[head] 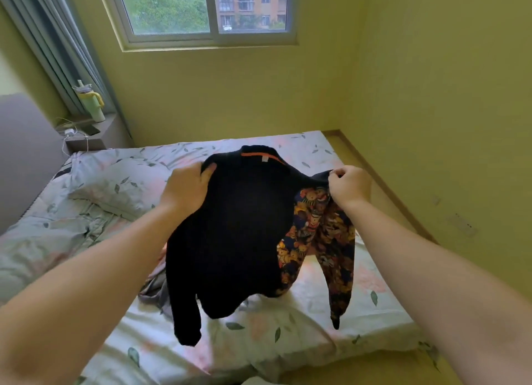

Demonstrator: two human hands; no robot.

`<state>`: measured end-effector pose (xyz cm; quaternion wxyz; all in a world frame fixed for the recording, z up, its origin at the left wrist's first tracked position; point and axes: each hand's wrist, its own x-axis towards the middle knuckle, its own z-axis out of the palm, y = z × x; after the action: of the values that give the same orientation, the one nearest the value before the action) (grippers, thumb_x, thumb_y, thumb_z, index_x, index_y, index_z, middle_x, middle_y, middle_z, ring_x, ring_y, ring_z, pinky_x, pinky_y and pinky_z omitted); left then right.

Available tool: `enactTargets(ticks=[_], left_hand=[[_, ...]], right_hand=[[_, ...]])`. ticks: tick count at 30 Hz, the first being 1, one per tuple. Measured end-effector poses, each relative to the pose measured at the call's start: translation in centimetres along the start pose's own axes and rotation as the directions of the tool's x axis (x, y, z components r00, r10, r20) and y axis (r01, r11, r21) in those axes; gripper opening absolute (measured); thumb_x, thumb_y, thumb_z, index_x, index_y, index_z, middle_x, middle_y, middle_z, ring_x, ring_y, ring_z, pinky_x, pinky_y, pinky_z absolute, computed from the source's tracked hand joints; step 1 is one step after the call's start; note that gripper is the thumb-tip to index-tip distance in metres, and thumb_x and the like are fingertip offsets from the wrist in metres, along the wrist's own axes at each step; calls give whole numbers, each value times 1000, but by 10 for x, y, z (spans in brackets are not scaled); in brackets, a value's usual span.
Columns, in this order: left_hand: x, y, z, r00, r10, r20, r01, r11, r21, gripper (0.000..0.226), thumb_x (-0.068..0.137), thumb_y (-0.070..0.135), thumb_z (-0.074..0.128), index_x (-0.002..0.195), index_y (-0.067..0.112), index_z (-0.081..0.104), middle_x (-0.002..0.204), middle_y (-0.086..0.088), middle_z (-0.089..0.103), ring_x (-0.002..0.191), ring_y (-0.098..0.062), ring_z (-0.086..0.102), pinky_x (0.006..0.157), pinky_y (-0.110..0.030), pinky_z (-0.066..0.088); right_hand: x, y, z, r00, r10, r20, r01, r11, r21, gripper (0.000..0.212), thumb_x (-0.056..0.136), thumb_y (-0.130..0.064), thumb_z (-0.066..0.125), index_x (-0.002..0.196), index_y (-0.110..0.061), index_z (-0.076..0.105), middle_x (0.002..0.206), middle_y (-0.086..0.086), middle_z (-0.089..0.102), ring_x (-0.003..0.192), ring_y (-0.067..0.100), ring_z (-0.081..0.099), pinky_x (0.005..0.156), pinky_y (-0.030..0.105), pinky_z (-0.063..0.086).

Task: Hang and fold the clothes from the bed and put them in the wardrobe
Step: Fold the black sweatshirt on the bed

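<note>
Grey garment [152, 294] mostly hidden by jacket [239, 226]; collar tag [265, 159] txt unreadable.

bed [316, 321] below jacket [236, 235]: open sheet | left: pillow [115, 183], grey garment [155, 292]

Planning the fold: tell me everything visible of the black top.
The black top is long-sleeved, soft-looking fabric, with an orange strip and white tag inside the collar. The sleeve and panel under the right hand show a bear print. It hangs above the bed, the left hand gripping one shoulder and the right hand pinching the other. Whether its cuffs touch the bed is unclear.
</note>
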<state>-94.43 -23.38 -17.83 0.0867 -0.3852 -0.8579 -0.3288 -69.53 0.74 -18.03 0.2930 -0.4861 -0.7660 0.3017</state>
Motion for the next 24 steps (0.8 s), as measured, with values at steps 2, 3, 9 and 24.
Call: enactTargets(ticks=[2,3,9,24], left_hand=[[4,-1,-6,999,38,-27,-38,999,-3,35,106,44,43,93,20,64,83,9,55,79,-16,50,75,-31,37],[5,-3,-8,999,35,-35,-35,999,-1,36,106,46,42,92,20,63,83,8,55,78,-17,50,74,-32,37],[1,-20,-17,999,14,-43,-12,999,47,28,104,46,46,83,29,53,72,17,47,76,-18,49,71,-33,37],[-49,-45,-21,947,300,118,-319,924,210,49,90,56,63,76,13,44,69,-4,49,63,-28,47,60,-39,41]], right_hand=[[-6,3,4,998,49,32,-51,997,52,31,93,-10,53,118,-9,71,121,10,69,108,26,63,87,29,48],[-8,3,6,997,60,42,-62,996,69,39,91,-6,54,127,-9,68,129,10,66,117,27,61,93,29,48],[-10,0,8,999,-12,-53,15,998,56,41,83,4,57,120,-10,70,111,10,71,98,24,63,75,26,45],[-26,16,0,991,-96,-98,93,995,-33,28,96,-37,54,87,-10,58,114,1,44,79,17,49,76,38,49]])
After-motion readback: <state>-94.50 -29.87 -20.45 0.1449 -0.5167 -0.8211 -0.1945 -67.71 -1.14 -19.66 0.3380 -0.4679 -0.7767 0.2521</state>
